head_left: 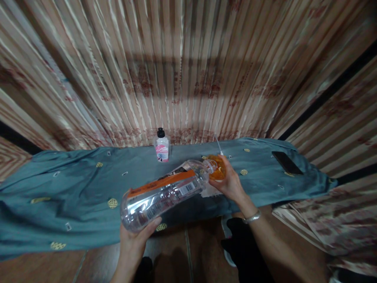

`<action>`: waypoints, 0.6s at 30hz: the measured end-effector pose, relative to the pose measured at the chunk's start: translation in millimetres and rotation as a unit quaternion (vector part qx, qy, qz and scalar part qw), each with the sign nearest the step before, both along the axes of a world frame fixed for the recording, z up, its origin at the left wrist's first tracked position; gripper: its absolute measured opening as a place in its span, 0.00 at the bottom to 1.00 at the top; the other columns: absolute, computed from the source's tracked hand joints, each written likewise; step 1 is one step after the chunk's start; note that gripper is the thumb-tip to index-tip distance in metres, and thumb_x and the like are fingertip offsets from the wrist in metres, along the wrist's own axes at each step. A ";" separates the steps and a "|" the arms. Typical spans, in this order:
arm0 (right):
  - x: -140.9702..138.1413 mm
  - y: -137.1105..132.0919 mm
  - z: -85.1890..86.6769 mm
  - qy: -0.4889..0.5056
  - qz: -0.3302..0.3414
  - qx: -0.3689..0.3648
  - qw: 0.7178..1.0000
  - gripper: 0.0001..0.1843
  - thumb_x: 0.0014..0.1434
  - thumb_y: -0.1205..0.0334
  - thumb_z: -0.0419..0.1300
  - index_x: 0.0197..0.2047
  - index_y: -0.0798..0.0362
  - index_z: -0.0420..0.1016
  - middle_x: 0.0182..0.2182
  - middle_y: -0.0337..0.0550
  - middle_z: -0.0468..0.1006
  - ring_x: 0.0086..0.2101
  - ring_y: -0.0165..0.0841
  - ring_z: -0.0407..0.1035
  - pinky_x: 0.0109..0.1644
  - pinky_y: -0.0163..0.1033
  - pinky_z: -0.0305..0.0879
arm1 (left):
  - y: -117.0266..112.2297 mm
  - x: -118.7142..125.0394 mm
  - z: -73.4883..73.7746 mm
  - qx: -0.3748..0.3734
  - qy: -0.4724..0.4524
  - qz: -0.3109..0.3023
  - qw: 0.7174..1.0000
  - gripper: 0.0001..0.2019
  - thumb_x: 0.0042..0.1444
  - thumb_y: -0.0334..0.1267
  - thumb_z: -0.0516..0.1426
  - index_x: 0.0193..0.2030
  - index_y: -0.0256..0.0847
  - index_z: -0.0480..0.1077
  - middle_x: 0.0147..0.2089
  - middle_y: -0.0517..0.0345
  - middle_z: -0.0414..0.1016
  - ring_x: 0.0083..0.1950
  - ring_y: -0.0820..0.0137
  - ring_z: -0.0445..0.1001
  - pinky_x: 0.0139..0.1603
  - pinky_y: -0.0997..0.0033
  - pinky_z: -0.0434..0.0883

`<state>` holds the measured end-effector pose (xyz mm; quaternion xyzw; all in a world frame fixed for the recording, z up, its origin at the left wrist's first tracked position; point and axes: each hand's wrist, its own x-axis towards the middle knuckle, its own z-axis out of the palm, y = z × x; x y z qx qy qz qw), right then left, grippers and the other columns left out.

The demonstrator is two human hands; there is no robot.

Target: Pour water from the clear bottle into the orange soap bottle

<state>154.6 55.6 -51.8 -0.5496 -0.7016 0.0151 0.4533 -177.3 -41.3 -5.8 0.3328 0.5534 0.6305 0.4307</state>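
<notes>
My left hand (135, 239) is wrapped round the base of a large clear plastic bottle (165, 196) with an orange label. The bottle is tilted, its neck pointing right and up. My right hand (228, 181) grips a smaller container of orange liquid (218, 168), its fingers closed around the side. The large bottle's mouth meets or overlaps the small container; whether they touch I cannot tell. Behind my right hand shows a thin white tube (218, 144) with a white end piece. A whitish tissue-like piece (209, 191) lies beneath the hand.
On the green patterned cloth (79, 173) stands a small clear bottle (161, 151) with a black cap and pink label. A dark phone (286, 162) lies at the right. Pleated curtains (188, 78) hang behind and at the sides. Tiled floor (173, 255) shows below.
</notes>
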 end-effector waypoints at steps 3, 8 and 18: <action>-0.2 0.2 -1.4 -0.002 -0.001 0.003 1.000 0.54 0.58 0.52 0.80 0.80 0.46 0.59 0.72 0.59 0.79 0.70 0.55 0.77 0.75 0.64 0.76 | 0.5 -1.1 -1.0 -0.002 0.004 -0.001 1.000 0.56 0.37 0.45 0.83 0.75 0.49 0.69 0.55 0.55 0.85 0.52 0.57 0.87 0.56 0.60 0.85; -0.5 1.0 -3.2 -0.002 -0.002 0.006 1.000 0.54 0.59 0.51 0.80 0.80 0.48 0.60 0.72 0.60 0.80 0.69 0.55 0.78 0.74 0.64 0.77 | 0.9 -1.3 -1.8 -0.002 -0.001 -0.006 1.000 0.56 0.37 0.47 0.83 0.75 0.48 0.69 0.54 0.53 0.87 0.56 0.53 0.88 0.60 0.56 0.84; -2.3 1.8 -4.5 0.001 -0.012 0.013 1.000 0.54 0.58 0.49 0.80 0.80 0.45 0.60 0.72 0.59 0.79 0.70 0.56 0.77 0.75 0.66 0.76 | -1.3 0.8 -5.2 -0.013 -0.008 -0.004 1.000 0.53 0.37 0.48 0.83 0.71 0.46 0.72 0.56 0.52 0.87 0.54 0.56 0.88 0.61 0.58 0.84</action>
